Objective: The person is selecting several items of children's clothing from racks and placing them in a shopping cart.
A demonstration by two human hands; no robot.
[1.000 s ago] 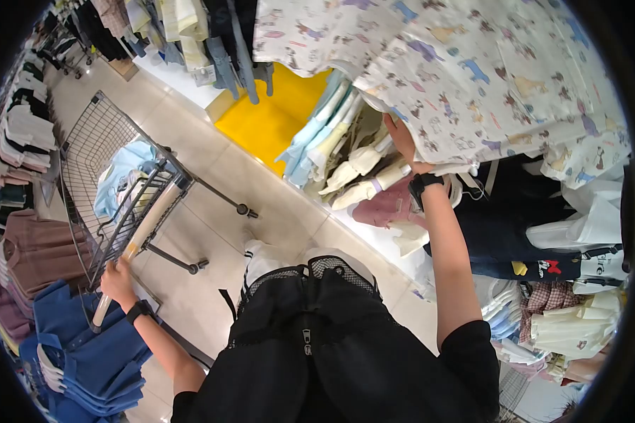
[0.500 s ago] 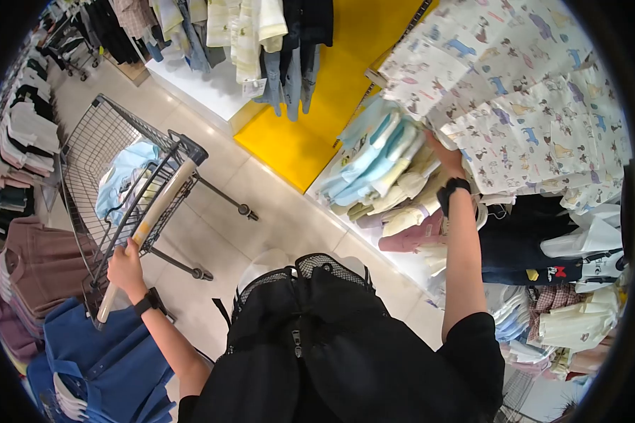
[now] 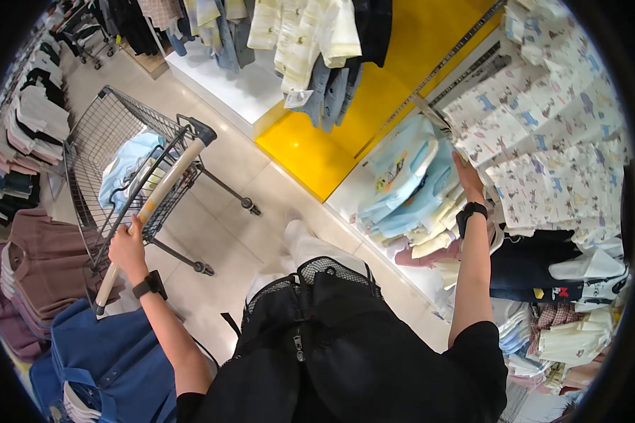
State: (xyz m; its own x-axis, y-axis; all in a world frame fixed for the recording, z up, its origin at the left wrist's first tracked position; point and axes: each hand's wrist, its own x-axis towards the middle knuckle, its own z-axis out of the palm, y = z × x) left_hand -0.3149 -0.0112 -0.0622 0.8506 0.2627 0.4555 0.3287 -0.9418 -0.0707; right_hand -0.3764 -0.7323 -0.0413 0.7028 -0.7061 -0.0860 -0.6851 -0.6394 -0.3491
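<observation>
My left hand (image 3: 127, 248) is closed around the pale handle bar (image 3: 164, 185) of a wire shopping cart (image 3: 95, 134). Light blue folded-over clothing (image 3: 125, 169) lies inside the cart. On the right, my right hand (image 3: 469, 180) reaches into a rack of hanging clothes, its fingers stretched out and partly hidden. It touches the gap between light blue tops (image 3: 409, 180) and white garments with a small animal print (image 3: 543, 162). Pale yellow clothes (image 3: 437, 236) hang below the blue ones.
A yellow and white display platform (image 3: 303, 158) stands ahead, with yellow-striped shirts and jeans (image 3: 303, 42) hanging over it. Blue polo shirts (image 3: 113, 359) and brown tops (image 3: 49, 261) hang at the left. Dark clothes (image 3: 529, 264) hang at the right. Tiled floor (image 3: 240, 211) runs between.
My right hand has moved slightly, and the light blue tops now face more toward me, with a printed front showing. The printed garments hang further right. My left hand stays on the cart handle.
</observation>
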